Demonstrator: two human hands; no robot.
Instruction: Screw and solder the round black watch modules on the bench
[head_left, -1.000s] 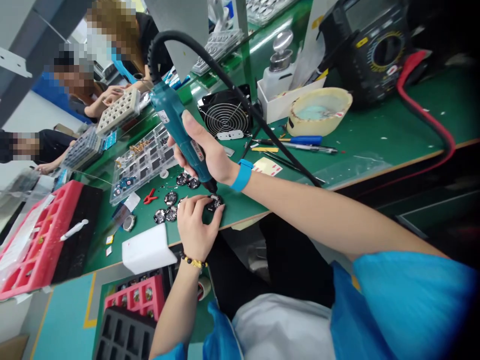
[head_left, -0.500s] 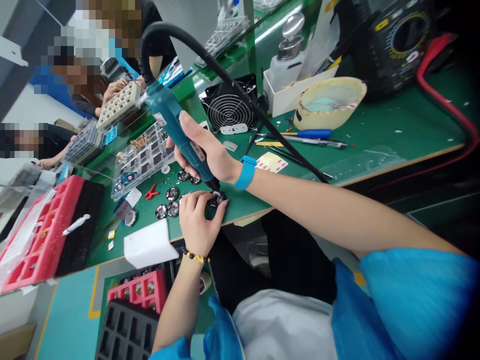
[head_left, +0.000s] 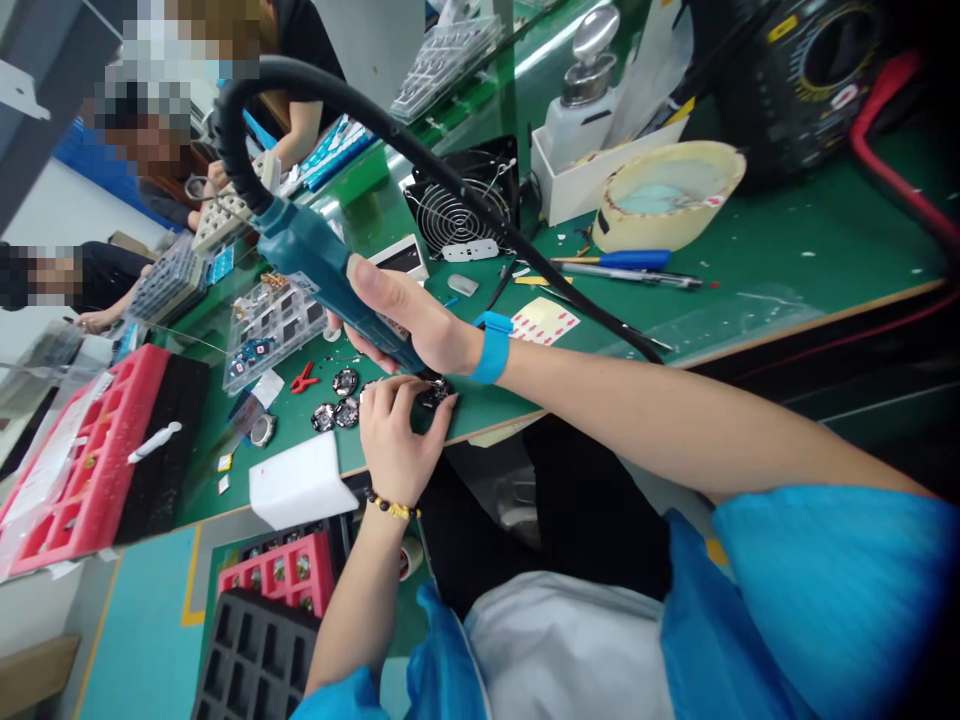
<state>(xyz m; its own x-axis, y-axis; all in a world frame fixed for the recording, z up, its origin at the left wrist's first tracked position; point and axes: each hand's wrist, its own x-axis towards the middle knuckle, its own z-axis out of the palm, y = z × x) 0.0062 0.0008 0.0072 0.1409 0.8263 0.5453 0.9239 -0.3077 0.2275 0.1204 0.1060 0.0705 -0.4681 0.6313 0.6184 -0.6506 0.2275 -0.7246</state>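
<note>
- Teal plastic driver [head_left: 319, 265], leaning lower than a second ago; back end has dropped down and to the left.
- Thick black ribbed cable [head_left: 517, 243] swung left with it, still arching over the right forearm.
- Right hand [head_left: 420, 315]: fingers wrapped around the driver's smooth body, clamped on it, same as before.
- Left hand [head_left: 397, 435] hasn't let go: thumb and fingertips closed on the rim of a round board [head_left: 437, 393].
- That board sits on the green counter [head_left: 495, 395] near its front edge, under the driver's nose. Can't tell if the tip touches it.
- White-framed part [head_left: 405, 258] with dark windows now shows behind the driver; mostly hidden earlier.
- More round boards [head_left: 346, 411] left of the left hand: black discs, bright metal bits on top. Pair farther back now covered by the driver.
- Red plastic clip [head_left: 303, 379] just behind those.
- White foam sheet [head_left: 300, 485], flat and matte, overhanging the counter edge.
- Fan [head_left: 457, 215]: square black frame, round wire guard.
- Tape roll [head_left: 652, 225]: cream, oval-looking ring.
</note>
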